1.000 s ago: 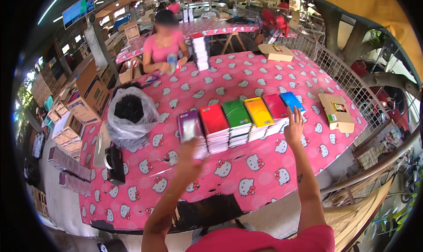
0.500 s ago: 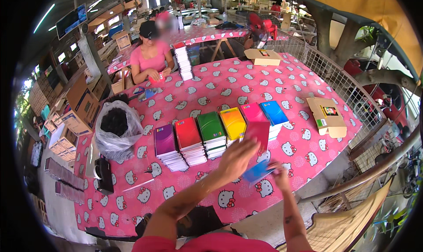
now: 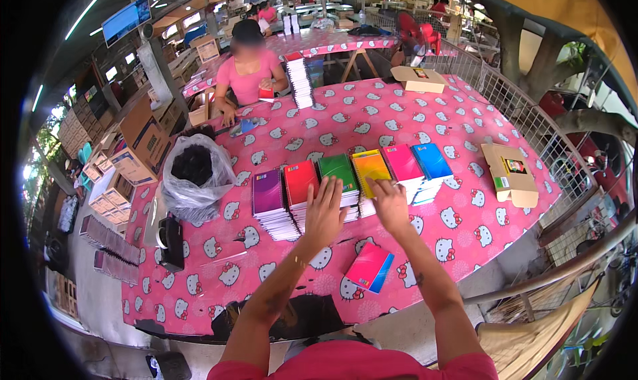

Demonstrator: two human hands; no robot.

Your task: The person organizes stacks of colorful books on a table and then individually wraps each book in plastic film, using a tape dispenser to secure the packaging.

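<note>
Six stacks of spiral notebooks stand in a row on the table: purple [image 3: 268, 190], red [image 3: 300, 181], green [image 3: 337, 172], yellow [image 3: 369, 165], pink [image 3: 403, 161] and blue [image 3: 432, 159]. My left hand [image 3: 324, 214] lies with fingers stretched out at the front edge of the green stack, beside the red one. At the yellow stack's front right corner, the bent fingers of my right hand [image 3: 391, 204] grip the top yellow notebook's edge. Closer to me, a loose pink notebook [image 3: 367, 264] lies partly over a loose blue notebook [image 3: 381, 278].
A clear plastic bag [image 3: 196, 197] of black pieces stands left, near a black box-like object [image 3: 173, 244]. Open cardboard boxes [image 3: 508, 174] [image 3: 419, 80] lie right and far. Across the table, a person in pink [image 3: 249, 74] handles a red item beside a tall notebook stack [image 3: 299, 81].
The pink and blue notebooks that my hands held now lie on the table before me. Both hands have moved to the green and yellow stacks. The view has shifted slightly.
</note>
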